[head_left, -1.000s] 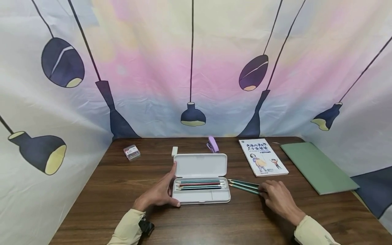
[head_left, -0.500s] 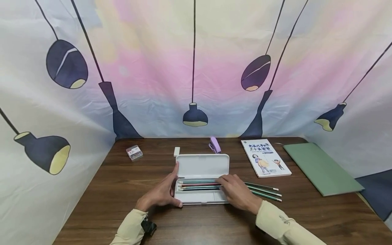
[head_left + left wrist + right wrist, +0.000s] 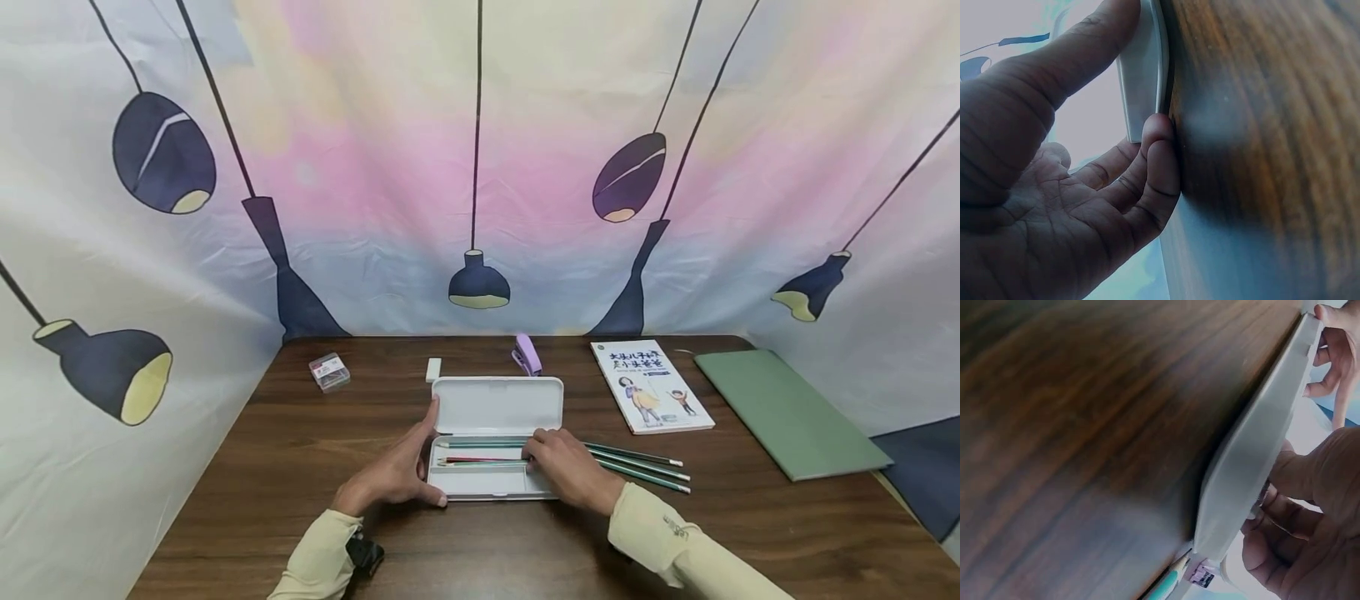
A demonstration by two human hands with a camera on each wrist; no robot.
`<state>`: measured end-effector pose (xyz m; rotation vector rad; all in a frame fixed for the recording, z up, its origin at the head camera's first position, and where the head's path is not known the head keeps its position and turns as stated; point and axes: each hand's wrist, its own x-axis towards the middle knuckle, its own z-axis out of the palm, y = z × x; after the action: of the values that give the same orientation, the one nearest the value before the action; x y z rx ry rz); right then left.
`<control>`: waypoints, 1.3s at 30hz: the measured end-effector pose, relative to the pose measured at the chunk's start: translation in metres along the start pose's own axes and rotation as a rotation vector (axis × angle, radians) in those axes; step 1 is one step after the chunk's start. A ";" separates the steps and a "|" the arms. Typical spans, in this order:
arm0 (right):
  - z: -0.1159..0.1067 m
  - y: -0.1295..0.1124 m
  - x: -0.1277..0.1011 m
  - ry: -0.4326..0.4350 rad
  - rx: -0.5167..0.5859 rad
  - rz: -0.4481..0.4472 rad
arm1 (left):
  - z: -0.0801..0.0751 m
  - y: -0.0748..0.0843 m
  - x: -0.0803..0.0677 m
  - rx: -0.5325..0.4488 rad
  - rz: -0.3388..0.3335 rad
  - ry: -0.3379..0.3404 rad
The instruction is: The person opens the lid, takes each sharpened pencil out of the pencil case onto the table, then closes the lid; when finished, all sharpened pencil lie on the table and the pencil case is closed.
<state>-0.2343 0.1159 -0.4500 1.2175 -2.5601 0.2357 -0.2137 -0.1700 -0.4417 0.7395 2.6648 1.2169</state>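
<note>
The white pencil case (image 3: 480, 483) lies with its lid (image 3: 498, 404) up. My left hand (image 3: 397, 471) grips its left end, thumb at the front corner and fingers curled at the side, as the left wrist view shows. My right hand (image 3: 566, 467) reaches over the right end of the case, thumb and fingers curled on the ends of pencils (image 3: 480, 460) inside it. A teal pencil (image 3: 483, 445) lies along the tray's back edge. Several loose green pencils (image 3: 645, 468) lie on the table right of the case, their left ends hidden behind my right hand.
Behind the case are a white eraser (image 3: 433, 369) and a purple stapler (image 3: 527, 356). A small clear box (image 3: 329, 372) stands back left. A picture book (image 3: 651, 387) and a green folder (image 3: 791, 414) lie to the right on the wooden table (image 3: 300, 442).
My right hand has left the loose pencils and moved left to those in the case, which now lie differently. My left hand stays on the case.
</note>
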 end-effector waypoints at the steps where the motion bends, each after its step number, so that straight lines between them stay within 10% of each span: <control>1: 0.000 0.000 0.000 0.001 0.001 -0.003 | 0.000 0.000 0.001 0.003 0.000 0.002; 21: -0.015 -0.010 0.013 0.312 0.156 0.134 | -0.001 0.002 0.003 0.033 -0.005 0.000; 39: -0.033 0.006 0.004 0.334 0.096 0.176 | -0.001 0.000 0.001 0.026 -0.009 0.006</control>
<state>-0.2349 0.1251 -0.4178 0.8939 -2.3815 0.5565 -0.2147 -0.1706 -0.4409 0.7282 2.6908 1.1872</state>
